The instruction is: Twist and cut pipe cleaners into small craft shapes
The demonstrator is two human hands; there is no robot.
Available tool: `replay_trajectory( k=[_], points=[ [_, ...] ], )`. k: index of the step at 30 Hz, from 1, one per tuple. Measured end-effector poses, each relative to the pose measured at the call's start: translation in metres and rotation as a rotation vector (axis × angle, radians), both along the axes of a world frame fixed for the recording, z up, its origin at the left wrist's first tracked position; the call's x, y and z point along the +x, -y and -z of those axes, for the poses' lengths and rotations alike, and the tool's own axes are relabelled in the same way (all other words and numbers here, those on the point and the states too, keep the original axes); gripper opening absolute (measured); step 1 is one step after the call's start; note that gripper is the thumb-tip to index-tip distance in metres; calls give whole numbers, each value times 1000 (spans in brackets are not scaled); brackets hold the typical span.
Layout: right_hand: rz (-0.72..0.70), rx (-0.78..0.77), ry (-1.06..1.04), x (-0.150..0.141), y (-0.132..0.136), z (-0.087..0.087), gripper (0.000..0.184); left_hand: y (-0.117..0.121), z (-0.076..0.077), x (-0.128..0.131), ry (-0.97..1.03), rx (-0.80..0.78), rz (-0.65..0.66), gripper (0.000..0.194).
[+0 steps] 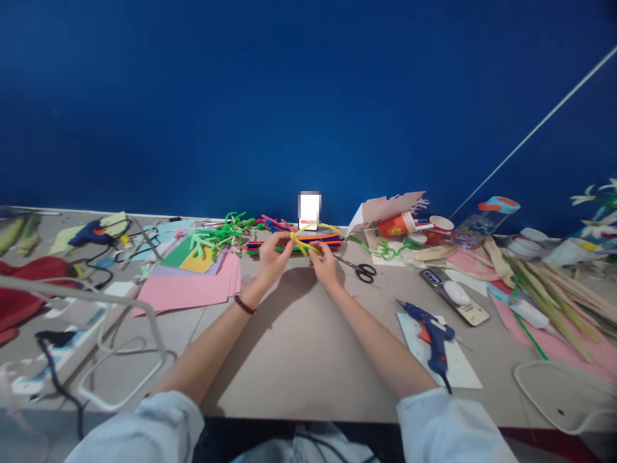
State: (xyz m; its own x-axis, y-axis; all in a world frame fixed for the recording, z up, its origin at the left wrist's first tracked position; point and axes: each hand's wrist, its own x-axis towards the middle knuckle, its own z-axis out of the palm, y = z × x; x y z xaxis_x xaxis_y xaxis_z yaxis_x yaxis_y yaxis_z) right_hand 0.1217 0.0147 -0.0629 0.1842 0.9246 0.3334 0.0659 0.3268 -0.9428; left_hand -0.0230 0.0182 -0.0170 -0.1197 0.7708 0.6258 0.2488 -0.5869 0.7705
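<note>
Both my arms reach out to the far middle of the table. My left hand (272, 256) and my right hand (324, 263) pinch a yellow pipe cleaner (308, 240) that loops around a bundle of coloured pipe cleaners (332, 240) lying flat near the wall. Fingers of both hands are closed on the yellow strand, just in front of the bundle. A red bracelet sits on my left wrist.
Pink and coloured paper sheets (193, 286) and green twisted pipe cleaners (216, 235) lie left. Scissors (364, 270), a blue glue gun (431, 334) on white paper, a phone (456, 296), red paper cups (398, 225) and dried leaves (554, 289) lie right. Another glue gun (89, 235) is far left.
</note>
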Motion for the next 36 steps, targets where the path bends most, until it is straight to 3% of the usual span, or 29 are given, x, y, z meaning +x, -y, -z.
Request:
replay_trajectory(
  k=[4,8,15,21,26,30,36],
  points=[
    [307,290,408,4,3,-3,24,6,13,6,-197,59,-5,16],
    [398,318,583,4,7,-6,20,11,16,11,-257,91,38,15],
    [350,290,603,4,5,-3,20,15,13,14,-311,119,63,15],
    [225,357,579,5,1,1,21,15,10,15,-278,96,48,14],
    [139,376,523,1,8,-6,19,7,9,20,-10,-155,156,15],
    [60,282,356,-2,14,-10,20,1,9,19,181,-412,281,20],
    [51,160,179,-1,9,-10,18,-1,9,15,237,-546,315,19]
  ],
)
